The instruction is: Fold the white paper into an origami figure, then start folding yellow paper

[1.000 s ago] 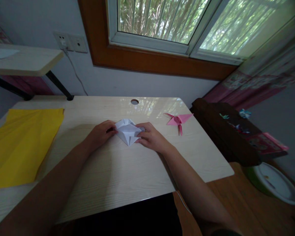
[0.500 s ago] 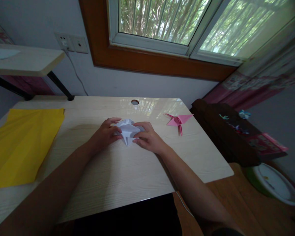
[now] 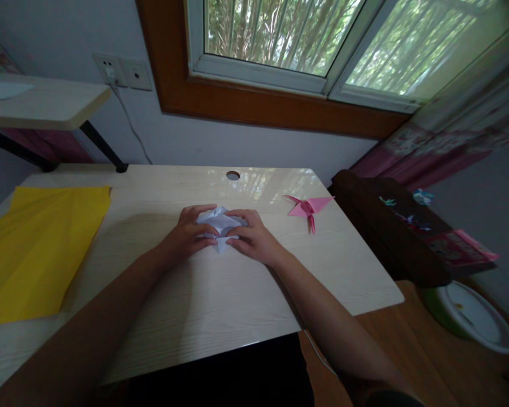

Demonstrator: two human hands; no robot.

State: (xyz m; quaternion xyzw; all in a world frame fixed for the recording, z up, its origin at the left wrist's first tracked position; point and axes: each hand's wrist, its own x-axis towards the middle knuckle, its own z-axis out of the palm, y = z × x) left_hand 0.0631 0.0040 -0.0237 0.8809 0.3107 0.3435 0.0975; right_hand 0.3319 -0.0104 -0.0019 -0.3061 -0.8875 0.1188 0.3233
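We have the folded white paper [image 3: 219,221] between our hands near the middle of the table [image 3: 233,299], its narrow tip pointing toward us. The grip of our left hand [image 3: 192,230] closes on one side of it, and our right hand [image 3: 254,236] holds the other side with fingers curled over it. We judge it very light, thin and springy along its creases, easily crumpled or torn, so we do best holding the folded side edges with fingertips, pressing gently and leaving the tip free.
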